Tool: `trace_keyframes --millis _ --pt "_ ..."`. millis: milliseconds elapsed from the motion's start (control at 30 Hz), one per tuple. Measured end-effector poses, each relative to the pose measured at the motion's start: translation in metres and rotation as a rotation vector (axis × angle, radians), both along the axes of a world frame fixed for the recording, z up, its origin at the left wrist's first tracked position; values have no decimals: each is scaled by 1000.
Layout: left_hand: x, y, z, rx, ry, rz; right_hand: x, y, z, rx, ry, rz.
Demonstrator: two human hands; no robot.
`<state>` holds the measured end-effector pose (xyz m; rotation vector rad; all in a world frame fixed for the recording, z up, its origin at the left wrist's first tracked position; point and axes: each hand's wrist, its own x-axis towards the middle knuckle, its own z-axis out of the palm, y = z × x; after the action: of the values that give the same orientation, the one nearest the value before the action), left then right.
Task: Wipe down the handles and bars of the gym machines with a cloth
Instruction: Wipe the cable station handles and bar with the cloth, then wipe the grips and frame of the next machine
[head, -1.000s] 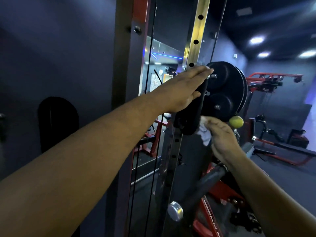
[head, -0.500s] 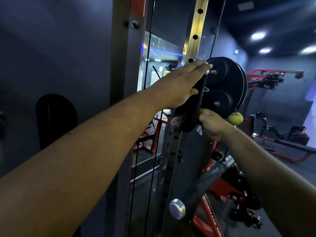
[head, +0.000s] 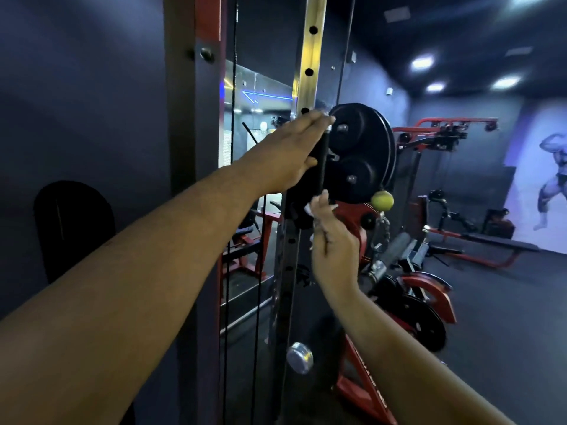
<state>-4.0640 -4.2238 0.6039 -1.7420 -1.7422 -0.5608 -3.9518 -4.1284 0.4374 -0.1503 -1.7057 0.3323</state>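
My left hand [head: 288, 154] lies flat with straight fingers against the black pulley bracket [head: 320, 161] on the steel upright [head: 308, 56] of the cable machine. Just below it, my right hand [head: 333, 240] holds a white cloth [head: 307, 209], only small bits of which show past the fingers, at the lower end of the bracket. Two black pulley wheels [head: 359, 154] sit right behind the bracket. A yellow-green ball stopper [head: 382, 200] hangs on the cable beside my right hand.
A red and dark frame post [head: 196, 148] rises left of the cables. Below are a chrome knob [head: 299, 357], a grey-gripped handle [head: 392, 253] and a red plate-loaded machine [head: 426, 305]. A bench [head: 497, 245] and red cable rig [head: 445, 130] stand at the right.
My right hand rose to the bracket's bottom, then turned so its back faces me and slid slightly lower. The left hand stayed flat on the bracket.
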Motion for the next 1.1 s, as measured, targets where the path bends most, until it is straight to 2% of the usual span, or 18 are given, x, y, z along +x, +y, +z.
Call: trace_keyframes --millis 133,300,467,667,833,1100 --pt "10 2 -9 48 -14 13 40 5 -8 -36 -220 -78" --pt "51 9 -34 104 -26 23 110 5 -9 -227 -335 -218" --pt "130 29 -65 -122 -21 -72 204 1 -21 -308 -537 -468" --pt "278 53 -117 -421 -68 -263 362 -5 -57 -511 -622 -704" --pt "427 78 -169 -544 -74 -424 528 -19 -86 -637 -680 -893" --pt "702 82 -211 -689 42 -750 804 -92 -102 -833 -602 -1214"
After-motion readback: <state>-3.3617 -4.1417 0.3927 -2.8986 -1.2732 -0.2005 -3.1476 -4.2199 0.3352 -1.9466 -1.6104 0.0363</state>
